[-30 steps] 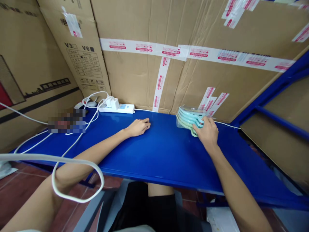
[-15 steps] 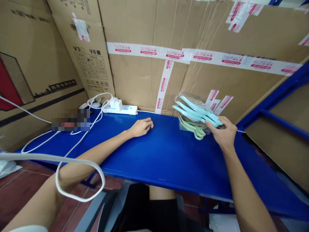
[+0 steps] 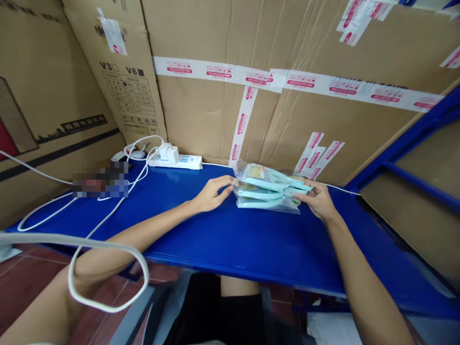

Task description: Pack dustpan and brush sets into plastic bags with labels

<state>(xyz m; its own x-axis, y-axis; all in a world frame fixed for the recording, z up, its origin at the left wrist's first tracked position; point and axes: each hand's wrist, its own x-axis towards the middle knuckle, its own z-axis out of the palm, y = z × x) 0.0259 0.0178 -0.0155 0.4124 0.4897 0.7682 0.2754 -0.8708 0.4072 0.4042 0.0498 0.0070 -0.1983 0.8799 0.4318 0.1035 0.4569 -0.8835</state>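
A clear plastic bag (image 3: 268, 208) with several light blue plastic hangers (image 3: 264, 184) in it lies on the blue table (image 3: 230, 244), with yellowish printing under the film. My right hand (image 3: 318, 199) is closed around the right ends of the hangers. At the bag's left end, my left hand (image 3: 214, 194) pinches the crinkled plastic between thumb and fingers. A bit of green hanger (image 3: 296, 202) shows by the right end; the rest of the green is hidden under the blue ones.
A white power strip (image 3: 176, 162) with a plugged-in charger stands at the back left, among white cables. A blurred item (image 3: 100, 179) lies left of it. Cardboard (image 3: 201, 115) walls the back; a thick white cable loop (image 3: 108, 306) hangs over my left forearm.
The bag of blue hangers has moved left and down onto the table, turned flatter by my right hand. My left hand has moved slightly right and opened out of its curl to meet the bag.
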